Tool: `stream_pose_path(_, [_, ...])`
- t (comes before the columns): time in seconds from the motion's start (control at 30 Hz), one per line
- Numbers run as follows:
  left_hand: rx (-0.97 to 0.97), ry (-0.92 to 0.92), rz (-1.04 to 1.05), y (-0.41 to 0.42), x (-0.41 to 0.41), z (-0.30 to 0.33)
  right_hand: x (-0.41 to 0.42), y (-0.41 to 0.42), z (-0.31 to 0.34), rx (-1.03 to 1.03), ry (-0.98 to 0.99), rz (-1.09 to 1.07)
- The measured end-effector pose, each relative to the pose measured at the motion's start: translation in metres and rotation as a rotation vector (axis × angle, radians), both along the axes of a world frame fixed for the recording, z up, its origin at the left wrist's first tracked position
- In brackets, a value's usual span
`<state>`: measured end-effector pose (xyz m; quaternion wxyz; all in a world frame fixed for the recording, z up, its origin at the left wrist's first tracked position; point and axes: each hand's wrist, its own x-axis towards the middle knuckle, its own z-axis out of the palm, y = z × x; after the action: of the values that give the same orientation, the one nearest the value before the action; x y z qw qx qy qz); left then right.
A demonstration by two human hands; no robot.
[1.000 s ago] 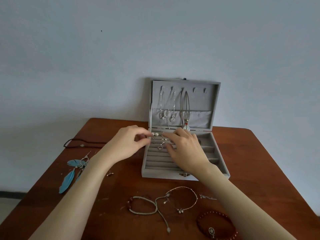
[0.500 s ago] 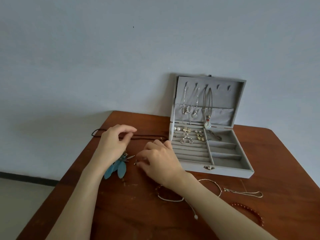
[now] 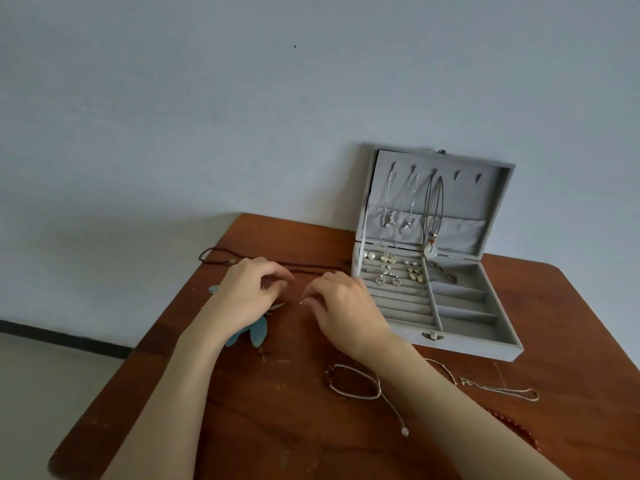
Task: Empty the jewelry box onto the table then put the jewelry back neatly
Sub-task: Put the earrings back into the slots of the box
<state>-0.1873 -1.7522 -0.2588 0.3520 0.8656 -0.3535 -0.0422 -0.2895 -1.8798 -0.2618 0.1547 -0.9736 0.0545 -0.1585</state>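
Pale blue wall is standing behind a brown table (image 3: pixel 263 427), and the grey box (image 3: pixel 450 327) on it is serving as the landmark. Far left of the box, a dark cord (image 3: pixel 214 252) is lying along the back edge, its long axis running toward the box. Left of the box, the left hand (image 3: pixel 246 299) is hovering with fingers curled and thumb meeting forefinger, seemingly pinching something small and metallic, though it is too tiny to name; under its wrist blue feathers (image 3: pixel 258 332) are poking out. Just left of the box, the right hand (image 3: pixel 341 313) is curling narrowly, fingertips closing on a tiny pale speck; whether it is actually holding it I cannot tell. The two hands are facing each other across a small gap, so the coming move is probably turning on bringing a small piece rightward: the box's ridged rows are lying directly right of the right hand, which is the nearer one. Earrings (image 3: pixel 391 271) are already sitting in the back rows, and necklaces (image 3: pixel 412 206) are hanging in the open lid. In front of the box, a bracelet (image 3: pixel 349 382) and a thin chain (image 3: pixel 502 389) are waiting on the table, so the refilling is looking roughly half done.
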Motion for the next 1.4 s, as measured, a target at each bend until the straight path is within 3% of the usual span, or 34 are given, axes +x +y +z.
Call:
stream_pose_path(0.27, [0.124,0.020,-0.074,-0.005,-0.006,-0.004,-0.003,-0.016,0.004,-0.112,0.138,0.044])
stream_pose_path(0.43, [0.110,-0.016,-0.105,-0.012,-0.014,-0.006,-0.012,-0.023,0.009,0.195,0.041,-0.004])
stream_pose_path(0.57, [0.104,-0.082,-0.103,-0.021,-0.020,-0.009,-0.019,-0.029,0.016,0.322,-0.027,-0.086])
stream_pose_path(0.83, [0.076,-0.156,-0.137,-0.027,-0.024,-0.011,-0.035,-0.055,0.021,0.418,-0.060,-0.190])
stream_pose_path(1.03, [-0.113,-0.175,-0.112,-0.062,-0.029,0.008,-0.046,-0.083,0.020,0.527,-0.118,-0.281])
stream_pose_path(1.4, [0.105,-0.331,-0.025,-0.124,-0.018,0.006,-0.045,-0.116,0.012,0.561,-0.189,-0.326])
